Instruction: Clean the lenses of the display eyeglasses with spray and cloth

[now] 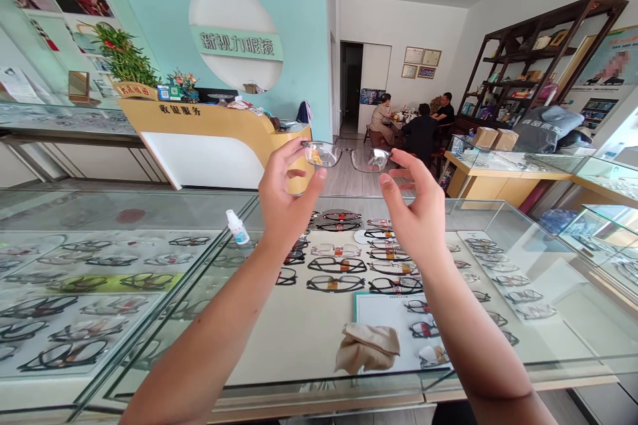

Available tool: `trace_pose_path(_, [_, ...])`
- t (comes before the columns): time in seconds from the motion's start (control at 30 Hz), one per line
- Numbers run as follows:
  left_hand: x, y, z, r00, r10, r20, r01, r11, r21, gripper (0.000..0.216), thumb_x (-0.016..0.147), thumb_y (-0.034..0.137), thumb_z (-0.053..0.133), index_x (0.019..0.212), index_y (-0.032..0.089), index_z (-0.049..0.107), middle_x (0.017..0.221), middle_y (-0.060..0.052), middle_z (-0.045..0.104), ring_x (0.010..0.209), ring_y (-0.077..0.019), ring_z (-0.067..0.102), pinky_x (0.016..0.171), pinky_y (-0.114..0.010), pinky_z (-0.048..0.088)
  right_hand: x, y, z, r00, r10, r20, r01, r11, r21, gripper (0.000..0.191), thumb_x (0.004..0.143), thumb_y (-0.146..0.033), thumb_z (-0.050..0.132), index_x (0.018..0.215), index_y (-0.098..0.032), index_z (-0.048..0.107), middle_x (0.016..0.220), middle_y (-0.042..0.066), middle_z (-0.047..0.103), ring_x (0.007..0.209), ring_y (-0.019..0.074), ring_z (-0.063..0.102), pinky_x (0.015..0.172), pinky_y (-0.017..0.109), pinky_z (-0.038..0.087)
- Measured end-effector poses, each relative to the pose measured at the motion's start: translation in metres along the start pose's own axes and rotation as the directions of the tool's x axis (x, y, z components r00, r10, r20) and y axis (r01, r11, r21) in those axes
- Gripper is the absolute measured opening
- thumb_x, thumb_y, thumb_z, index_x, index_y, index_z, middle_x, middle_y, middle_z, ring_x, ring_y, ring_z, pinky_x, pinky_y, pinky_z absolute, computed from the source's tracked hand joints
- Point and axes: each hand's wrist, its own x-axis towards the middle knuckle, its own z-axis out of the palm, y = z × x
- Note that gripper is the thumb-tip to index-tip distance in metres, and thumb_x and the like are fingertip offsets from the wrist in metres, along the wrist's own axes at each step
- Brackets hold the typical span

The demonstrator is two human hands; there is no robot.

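Observation:
A pair of eyeglasses (369, 160) with thin dark rims is held up in front of me, above the glass display case (279, 339). My left hand (288, 189) pinches its left end near the hinge, and my right hand (415, 196) pinches the right end. An orange sticker shows on the left lens. Below, on the glass top, lie a crumpled beige cloth (369, 347) and a small white spray bottle (238, 228). Rows of eyeglass frames (336, 265) sit inside the case under my hands.
A second glass case (84, 206) adjoins on the left. Beyond stands a yellow and white cashier counter (209, 146) with a plant (122, 56). Several people (419, 129) sit round a table at the back. Cardboard boxes (496, 138) rest on a case at right, near a wooden shelf (528, 66).

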Motion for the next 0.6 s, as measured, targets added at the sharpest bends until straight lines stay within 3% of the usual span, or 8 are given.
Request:
trace_pose_path(0.2, [0.0,-0.002,0.002,0.996,-0.073,-0.048,0.071,0.996,-0.049,0.069,0.087,0.047,0.094,0.147,0.032,0.062,0.154,-0.011,0.069,0.141,-0.0323,0.07,0.095,-0.041,0.064,-0.004,-0.007,0.006,0.997,-0.074,-0.03,0.073,0.997,-0.02,0.034,0.104,-0.035,0.063,0.135,-0.026,0.072,0.132,0.013,0.08,0.11,0.028,0.078,0.083,0.046,0.064])
trace_pose_path(0.37, [0.0,-0.002,0.002,0.993,-0.057,-0.101,0.055,0.998,-0.023,0.064,0.09,0.05,0.091,0.143,0.03,0.062,0.149,-0.011,0.072,0.136,-0.0305,0.073,0.093,-0.039,0.062,-0.006,-0.006,0.012,0.994,-0.082,-0.07,0.087,0.994,0.062,0.03,0.105,-0.037,0.065,0.131,-0.025,0.075,0.131,0.013,0.08,0.113,0.0278,0.076,0.086,0.046,0.065])
trace_pose_path(0.5, [-0.004,0.001,0.005,0.994,0.03,-0.104,-0.026,0.999,0.041,0.062,0.096,0.049,0.086,0.148,0.03,0.057,0.153,-0.014,0.069,0.138,-0.0302,0.072,0.093,-0.04,0.062,-0.009,-0.005,0.02,0.99,0.011,-0.141,0.021,0.975,0.221,0.026,0.107,-0.043,0.066,0.126,-0.028,0.076,0.134,0.012,0.078,0.128,0.0278,0.073,0.101,0.048,0.064])
trace_pose_path(0.6, [-0.009,0.004,0.009,0.995,0.071,-0.069,-0.067,0.997,0.047,0.063,0.097,0.046,0.085,0.15,0.031,0.056,0.154,-0.014,0.069,0.139,-0.0307,0.071,0.095,-0.041,0.062,-0.01,-0.006,0.025,0.982,0.138,-0.13,-0.093,0.948,0.305,0.029,0.107,-0.049,0.066,0.123,-0.027,0.075,0.124,0.011,0.08,0.113,0.0255,0.077,0.1,0.047,0.066])
